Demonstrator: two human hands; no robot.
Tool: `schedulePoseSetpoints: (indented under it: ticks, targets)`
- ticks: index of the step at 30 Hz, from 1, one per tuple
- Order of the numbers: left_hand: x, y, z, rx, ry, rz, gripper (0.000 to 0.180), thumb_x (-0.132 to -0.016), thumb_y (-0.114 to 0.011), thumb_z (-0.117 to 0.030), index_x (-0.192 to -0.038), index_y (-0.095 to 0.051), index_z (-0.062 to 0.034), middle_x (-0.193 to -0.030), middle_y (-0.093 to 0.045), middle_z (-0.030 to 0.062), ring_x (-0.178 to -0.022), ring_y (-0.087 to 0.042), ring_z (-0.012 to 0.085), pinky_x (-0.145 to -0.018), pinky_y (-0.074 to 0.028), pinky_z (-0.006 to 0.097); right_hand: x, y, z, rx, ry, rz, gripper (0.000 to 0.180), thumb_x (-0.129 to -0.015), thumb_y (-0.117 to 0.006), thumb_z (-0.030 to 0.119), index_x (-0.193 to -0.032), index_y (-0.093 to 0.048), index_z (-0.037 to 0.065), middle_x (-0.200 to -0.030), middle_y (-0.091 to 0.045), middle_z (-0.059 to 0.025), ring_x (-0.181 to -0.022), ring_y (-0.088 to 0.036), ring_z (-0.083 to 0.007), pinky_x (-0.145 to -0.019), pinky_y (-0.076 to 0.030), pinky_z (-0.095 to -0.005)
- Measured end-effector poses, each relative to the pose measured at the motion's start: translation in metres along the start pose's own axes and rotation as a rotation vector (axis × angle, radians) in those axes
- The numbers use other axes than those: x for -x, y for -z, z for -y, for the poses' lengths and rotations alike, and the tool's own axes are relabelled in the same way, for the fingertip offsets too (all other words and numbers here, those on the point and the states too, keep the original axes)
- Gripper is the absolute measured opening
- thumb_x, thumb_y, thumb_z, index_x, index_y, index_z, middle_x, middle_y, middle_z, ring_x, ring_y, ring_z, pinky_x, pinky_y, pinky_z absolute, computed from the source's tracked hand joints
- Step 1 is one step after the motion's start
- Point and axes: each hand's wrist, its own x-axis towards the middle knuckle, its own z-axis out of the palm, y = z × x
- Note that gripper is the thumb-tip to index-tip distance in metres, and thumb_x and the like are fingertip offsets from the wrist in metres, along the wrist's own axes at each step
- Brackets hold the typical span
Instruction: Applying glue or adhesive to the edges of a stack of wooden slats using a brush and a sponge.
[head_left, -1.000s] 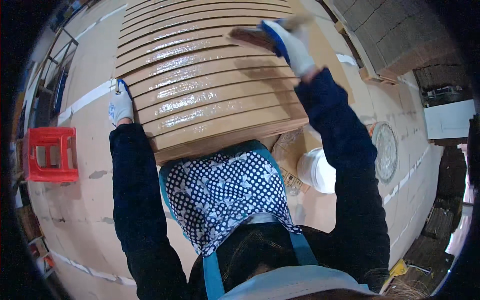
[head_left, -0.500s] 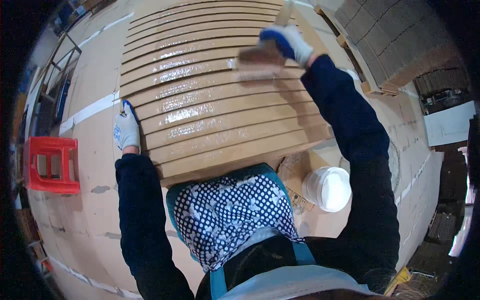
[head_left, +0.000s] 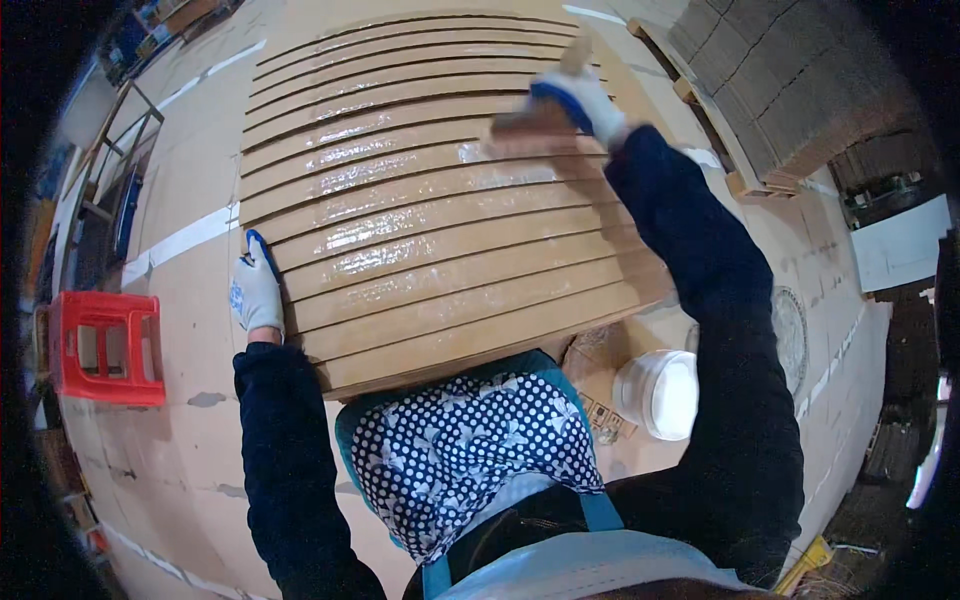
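Note:
Staggered cardboard sheets (head_left: 450,280) lie in a pile before me, their overlapping edges forming strips with wet, shiny streaks. My right hand (head_left: 585,105), in a white and blue glove, is closed around a wide brush (head_left: 530,132) with a pale handle. The brush is blurred by motion over the right part of the strips, and its contact with them is hard to make out. At the pile's left edge rests my left hand (head_left: 258,285), gloved alike, its visible fingers stretched along the edge; part of the hand's underside is hidden.
A white bucket (head_left: 655,395) stands near the pile's right front corner, beside my right arm. To the left is a red plastic stool (head_left: 108,348). Stacked cardboard (head_left: 800,90) on a wooden pallet (head_left: 745,185) rises at the far right. A metal frame (head_left: 110,180) stands far left.
The brush in my right hand has shifted slightly over the strips. The whole view has moved a little, so pile, stool and bucket sit lower. My left hand stays at the pile's left edge.

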Motion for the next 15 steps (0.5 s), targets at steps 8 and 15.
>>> schedulePoseSetpoints:
  ticks: [8,15]
  targets:
    - [-0.006,-0.002,0.003,-0.017,0.005,0.019,0.073,-0.09,-0.037,-0.064,-0.088,-0.067,0.0023,-0.092,-0.065,0.0275,-0.09,-0.062,0.0428,-0.079,-0.047,0.048,-0.019,-0.023,0.036,0.041,0.015,-0.002,0.036,-0.079,-0.071,0.032,-0.091,-0.065,-0.001,-0.081,-0.066,-0.0096,-0.071,-0.062,-0.0153,-0.066,-0.05,-0.0306]
    - [-0.002,-0.005,0.004,0.009,-0.041,-0.025,0.073,-0.09,-0.036,-0.065,-0.083,-0.066,0.0011,-0.086,-0.066,0.0259,-0.085,-0.062,0.0422,-0.076,-0.046,0.048,-0.129,-0.077,0.012,-0.066,0.106,-0.027,0.031,-0.083,-0.068,0.027,-0.099,-0.064,0.0,-0.085,-0.065,-0.0103,-0.076,-0.06,-0.0183,-0.066,-0.047,-0.0341]
